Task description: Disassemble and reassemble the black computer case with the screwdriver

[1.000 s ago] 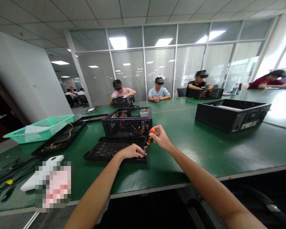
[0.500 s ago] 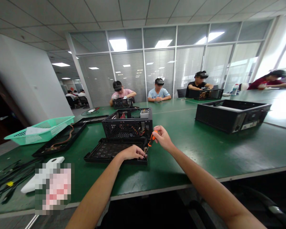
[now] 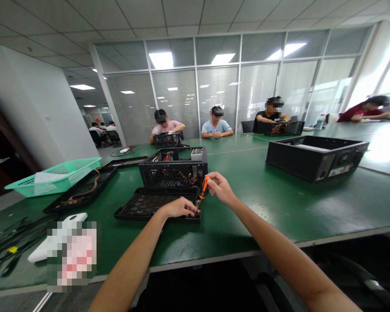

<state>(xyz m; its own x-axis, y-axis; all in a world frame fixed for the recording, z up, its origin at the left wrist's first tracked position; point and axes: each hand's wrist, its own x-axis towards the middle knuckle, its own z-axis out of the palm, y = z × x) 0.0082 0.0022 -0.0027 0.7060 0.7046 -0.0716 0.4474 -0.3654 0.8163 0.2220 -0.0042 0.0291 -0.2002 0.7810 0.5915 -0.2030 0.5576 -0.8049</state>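
My right hand (image 3: pixel 220 189) grips an orange and black screwdriver (image 3: pixel 204 188) by the top of its handle. The screwdriver tilts, its shaft pointing down to the right end of a black computer front panel (image 3: pixel 149 206) lying on the table. At that end my left hand (image 3: pixel 182 208) bends over the panel, thumb and fingers pinched around a small part I cannot make out. The screwdriver's tip is hidden by these fingers. Just behind the panel stands an opened black computer case (image 3: pixel 172 170) with wires and a green board inside.
To the left lie a green plastic basket (image 3: pixel 84 167), a black side cover (image 3: pixel 94 184), black cables (image 3: pixel 22 236) and a white device (image 3: pixel 60 236). Another black case (image 3: pixel 295 160) stands on the right of the green table (image 3: pixel 247 216). Several people sit across the table, some handling computer cases.
The screwdriver's handle swung slightly right and leaned more, then came back left. My left hand has stayed at the panel's right end, its fingers shifting a little.
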